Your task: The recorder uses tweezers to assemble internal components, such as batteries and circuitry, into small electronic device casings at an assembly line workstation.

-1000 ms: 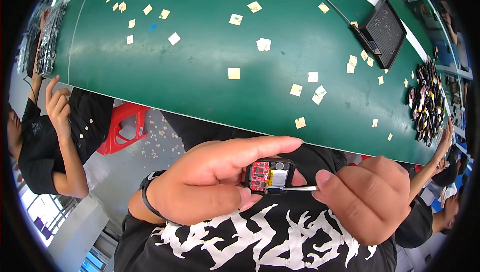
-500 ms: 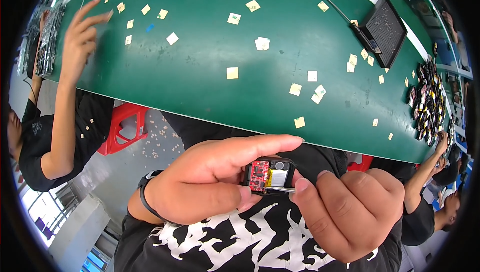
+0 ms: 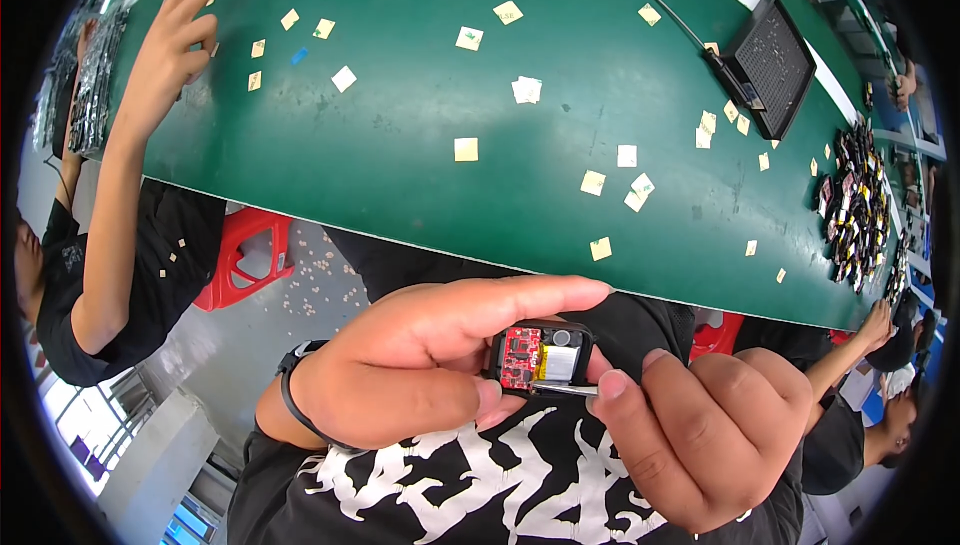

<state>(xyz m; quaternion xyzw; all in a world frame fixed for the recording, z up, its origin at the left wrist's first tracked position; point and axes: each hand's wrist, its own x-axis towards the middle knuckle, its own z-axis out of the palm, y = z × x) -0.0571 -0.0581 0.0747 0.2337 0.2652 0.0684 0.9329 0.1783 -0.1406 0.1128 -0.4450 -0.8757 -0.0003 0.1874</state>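
A small black device case (image 3: 584,342) lies open-faced in my left hand (image 3: 415,360), held between the thumb and the fingers. Inside it sit a red circuit board (image 3: 518,355), a silver battery with a yellow edge (image 3: 560,363) and a round grey part (image 3: 563,337). My right hand (image 3: 705,425) pinches thin metal tweezers (image 3: 572,389). Their tips reach into the case at the lower edge, near where board and battery meet; whether they grip anything is too small to tell.
Paper squares (image 3: 466,150) lie scattered over the green table (image 3: 400,95). A black tray (image 3: 775,65) and a thin rod-like tool (image 3: 670,13) are at the far right, beyond a heap of small wired devices (image 3: 857,210). A co-worker's arm (image 3: 120,195) reaches over the table at left.
Both my hands and the case have shifted very slightly down and right, with the tweezers still at the case. The left co-worker's hand has moved up and right.
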